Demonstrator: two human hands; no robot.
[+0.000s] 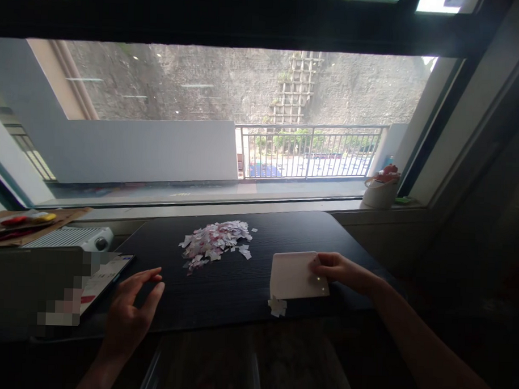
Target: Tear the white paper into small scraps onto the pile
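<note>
Pale box (293, 278), squarish, smooth, rounded corners, over right part of desk (217, 298); right hand (337, 269) grips its right side. Few white paper scraps (277, 307) at box's near-left corner. White-and-pinkish scrap pile (217, 239) beyond left hand (134, 303), thumb and fingers parted, holding nothing.

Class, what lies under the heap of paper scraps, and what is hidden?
The heap of paper scraps rests on the black table, visible around it. The surface directly beneath and any buried scraps are covered.
</note>
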